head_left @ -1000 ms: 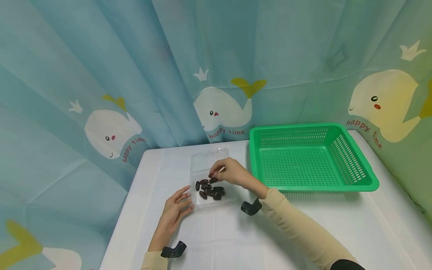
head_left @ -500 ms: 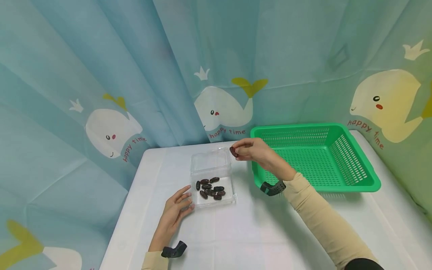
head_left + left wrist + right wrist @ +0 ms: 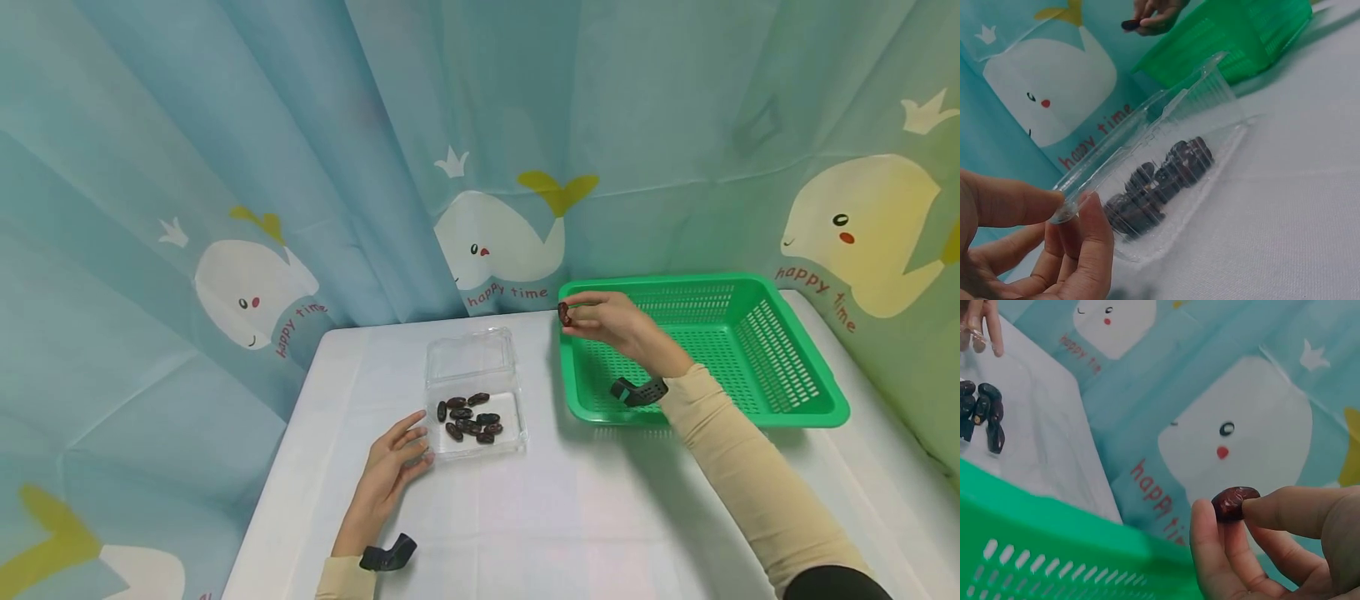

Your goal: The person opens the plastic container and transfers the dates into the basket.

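My right hand [image 3: 611, 321] pinches a wrinkled reddish-brown date [image 3: 1232, 503] between thumb and fingertips. In the head view it is over the left rim of the green plastic basket [image 3: 750, 418]. My left hand [image 3: 390, 457] is at the left side of a clear plastic clamshell box [image 3: 513, 437]; in the left wrist view its thumb and a finger pinch the edge of the box. Several dark dates [image 3: 465, 425] lie loosely grouped inside the box. Its lid [image 3: 468, 357] is folded back, away from me.
A white cloth covers the table [image 3: 510, 517]. Behind it hangs a blue-green curtain [image 3: 645, 125] with whale prints, close to the basket's far rim. The box and the basket stand side by side with a gap of cloth between them.
My right hand has lifted a date out of the clear box and carried it right and away from me to the basket. The left hand has stayed at the box.
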Tool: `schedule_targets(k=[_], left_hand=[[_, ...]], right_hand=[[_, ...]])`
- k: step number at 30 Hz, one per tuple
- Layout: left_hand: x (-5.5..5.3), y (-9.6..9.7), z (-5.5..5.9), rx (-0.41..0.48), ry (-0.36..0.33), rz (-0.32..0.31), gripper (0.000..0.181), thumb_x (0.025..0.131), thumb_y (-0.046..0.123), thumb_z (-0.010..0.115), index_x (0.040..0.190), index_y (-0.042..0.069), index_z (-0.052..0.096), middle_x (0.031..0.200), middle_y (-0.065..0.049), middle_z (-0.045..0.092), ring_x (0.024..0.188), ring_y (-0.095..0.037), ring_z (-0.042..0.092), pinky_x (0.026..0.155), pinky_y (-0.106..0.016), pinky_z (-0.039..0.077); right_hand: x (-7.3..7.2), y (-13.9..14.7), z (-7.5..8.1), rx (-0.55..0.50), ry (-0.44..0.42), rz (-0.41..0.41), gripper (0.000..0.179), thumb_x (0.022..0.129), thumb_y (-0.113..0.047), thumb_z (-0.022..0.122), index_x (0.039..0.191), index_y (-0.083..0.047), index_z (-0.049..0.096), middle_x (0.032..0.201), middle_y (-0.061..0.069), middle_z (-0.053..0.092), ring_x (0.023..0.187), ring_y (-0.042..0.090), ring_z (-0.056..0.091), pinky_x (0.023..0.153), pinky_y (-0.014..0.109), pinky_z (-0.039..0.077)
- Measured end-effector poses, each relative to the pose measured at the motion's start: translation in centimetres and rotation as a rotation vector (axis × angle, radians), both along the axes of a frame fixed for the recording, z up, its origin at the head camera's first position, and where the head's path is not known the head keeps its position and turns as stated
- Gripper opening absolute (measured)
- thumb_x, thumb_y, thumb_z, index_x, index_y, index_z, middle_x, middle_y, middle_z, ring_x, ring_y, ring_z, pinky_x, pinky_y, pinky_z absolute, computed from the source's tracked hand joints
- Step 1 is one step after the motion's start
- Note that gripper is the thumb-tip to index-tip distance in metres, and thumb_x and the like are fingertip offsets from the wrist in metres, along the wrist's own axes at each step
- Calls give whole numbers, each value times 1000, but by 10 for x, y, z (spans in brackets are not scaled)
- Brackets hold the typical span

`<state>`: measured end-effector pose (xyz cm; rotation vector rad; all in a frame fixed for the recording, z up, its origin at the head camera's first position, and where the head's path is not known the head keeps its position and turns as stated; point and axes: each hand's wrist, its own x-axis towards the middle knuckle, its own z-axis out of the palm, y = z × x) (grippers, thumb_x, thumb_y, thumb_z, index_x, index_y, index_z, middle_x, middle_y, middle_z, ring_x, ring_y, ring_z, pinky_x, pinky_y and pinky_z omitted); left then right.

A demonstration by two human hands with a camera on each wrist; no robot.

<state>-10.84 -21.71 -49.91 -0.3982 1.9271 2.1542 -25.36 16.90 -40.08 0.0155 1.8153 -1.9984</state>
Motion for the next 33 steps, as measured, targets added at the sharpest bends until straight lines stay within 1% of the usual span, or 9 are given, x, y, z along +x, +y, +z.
schedule_targets(k=[7, 10, 13, 15, 18, 21, 23, 28, 33], left_hand=[[0, -1, -2, -15, 9, 0, 57, 99, -4, 60, 154, 5, 48, 134, -17, 51, 109, -18, 61, 83, -23, 62], [0, -1, -2, -18, 13, -2, 57, 99, -4, 60, 154, 5, 48, 136, -18, 52, 107, -18, 62, 82, -23, 62], [0, -2, -2, -14, 15, -3, 57, 99, -5, 60, 154, 5, 48, 136, -19, 51, 106, -18, 63, 81, -23, 63], [1, -2, -2, -7, 14, -4, 57, 99, -4, 60, 154, 5, 47, 136, -18, 51, 106, -18, 62, 81, -23, 62], [1, -2, -2, 6, 10, -5, 58, 99, -4, 60, 154, 5, 47, 135, -17, 49, 109, -18, 60, 82, -23, 62], [0, -3, -3, 9, 9, -14, 56, 100, -3, 60, 154, 4, 47, 132, -15, 48, 110, -17, 57, 83, -24, 62], [-1, -3, -4, 11, 10, -17, 55, 99, -3, 59, 153, 3, 48, 130, -13, 48, 110, -17, 56, 84, -24, 62], [-2, -4, -7, 41, 14, -17, 54, 99, -4, 61, 151, 0, 49, 120, -8, 51, 106, -16, 57, 84, -26, 63], [-4, -6, -16, 37, 54, -11, 54, 99, -2, 64, 151, -1, 49, 118, -6, 55, 104, -15, 61, 84, -27, 64]], right_hand=[[-8, 15, -10, -10, -45, -3, 48, 105, 3, 51, 152, 5, 43, 141, 11, 49, 118, 20, 66, 118, 40, 47], [-12, 20, -15, 2, -79, -10, 51, 106, 2, 51, 155, 5, 40, 147, 12, 44, 126, 24, 60, 118, 38, 47], [-16, 23, -19, 8, -118, -23, 53, 106, 1, 50, 157, 5, 36, 149, 14, 42, 128, 26, 57, 115, 34, 50], [-19, 23, -22, 2, -156, -48, 54, 106, 1, 51, 158, 5, 36, 147, 14, 43, 126, 26, 57, 111, 32, 53], [-24, 23, -26, -6, -193, -73, 52, 106, 2, 51, 156, 6, 38, 145, 14, 45, 117, 23, 61, 106, 29, 56], [-28, 22, -30, 7, -206, -83, 47, 106, 2, 52, 152, 6, 43, 143, 15, 46, 104, 17, 65, 104, 29, 57], [-29, 22, -34, 31, -209, -85, 45, 105, 2, 53, 149, 6, 46, 144, 16, 47, 100, 15, 67, 103, 28, 58], [-31, 22, -45, 97, -202, -95, 44, 105, 3, 54, 147, 11, 47, 140, 20, 50, 103, 19, 66, 103, 30, 58], [-30, 22, -52, 160, -180, -116, 43, 103, 4, 56, 145, 15, 49, 134, 20, 54, 98, 19, 66, 99, 31, 60]])
